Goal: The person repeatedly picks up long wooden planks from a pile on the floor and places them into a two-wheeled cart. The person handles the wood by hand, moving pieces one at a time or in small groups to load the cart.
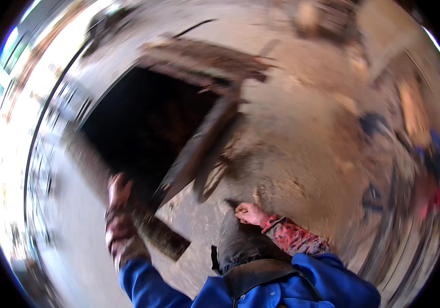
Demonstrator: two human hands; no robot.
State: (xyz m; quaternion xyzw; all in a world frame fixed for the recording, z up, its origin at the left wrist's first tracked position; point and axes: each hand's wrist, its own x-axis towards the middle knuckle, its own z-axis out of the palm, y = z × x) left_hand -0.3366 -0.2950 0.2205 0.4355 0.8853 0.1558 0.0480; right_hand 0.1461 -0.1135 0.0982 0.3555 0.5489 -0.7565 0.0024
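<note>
My left hand is on a long bark-covered slab, its blurred fingers bent at the slab's inner edge. The slab runs along the near left side of a wooden frame of rough timbers around a black, square-looking opening. What lies inside is too dark to make out. My right hand is closed beside my dark trouser leg, apart from the frame. A dark tip shows just left of its fingers, but I cannot tell whether the hand holds it.
A rough bark-edged timber crosses the frame's far side. Dusty ground with chips spreads to the right. Farther right are a pale log, a dark blue item and long boards. A blurred metal rack stands left.
</note>
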